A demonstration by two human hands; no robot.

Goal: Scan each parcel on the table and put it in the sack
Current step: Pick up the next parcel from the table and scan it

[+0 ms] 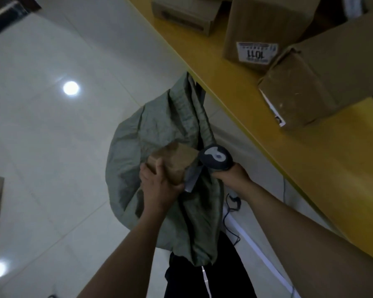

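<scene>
A parcel (174, 163) is held at the sack (155, 130)!
Gripped by left hand (159, 187); scanner (216, 157) clutched in right hand (232, 174); more boxes (265, 22) awaited on counter (228, 87), one o'clock.

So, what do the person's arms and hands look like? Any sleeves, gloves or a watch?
The left hand and the right hand wear no gloves, and no watch, band or ring is visible. Both forearms are bare to the frame edge; no sleeve shows. Below them are black trousers with a white stripe.

left hand (158, 188) gripping, right hand (232, 177) gripping
</scene>
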